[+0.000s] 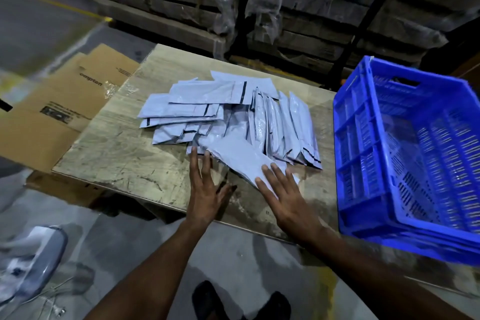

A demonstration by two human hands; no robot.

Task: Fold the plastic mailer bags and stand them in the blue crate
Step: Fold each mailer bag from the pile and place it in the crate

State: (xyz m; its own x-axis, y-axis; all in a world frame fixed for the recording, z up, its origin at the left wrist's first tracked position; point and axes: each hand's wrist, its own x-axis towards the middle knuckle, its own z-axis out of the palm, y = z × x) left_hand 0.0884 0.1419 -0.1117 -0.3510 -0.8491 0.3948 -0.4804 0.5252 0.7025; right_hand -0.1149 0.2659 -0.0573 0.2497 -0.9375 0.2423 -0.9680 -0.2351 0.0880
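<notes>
Mailer bags (228, 117), grey plastic with a dark strip near one end, lie in a loose heap on the middle of the tabletop (114, 153), reaching toward its far edge. The bags at the left of the heap lie flat and overlapping; those at the right lean on edge against one another in a row, which may mean they are already folded, though I cannot tell for certain.

Going by size, the blue crate (363, 163) comes first: it sits tilted at the right edge of the tabletop, and its slatted floor and walls show no bag inside, so by my judgement nothing has yet been stood in it and nearly the whole task remains.

Next, a flattened cardboard box (65, 101) lies beside the left edge of the tabletop. Its print reads "ompton", the start cut off by a flap; a darker printed block below it is too blurred to read.

One mailer bag (241, 158) lies slantwise at the near side of the heap. The right hand (283, 197) rests flat on its near end, fingers straight and spread, holding nothing. The left hand (205, 187) lies beside it, fingers straight, fingertips touching the heap's near edge.

No writing shows on the bags themselves.
</notes>
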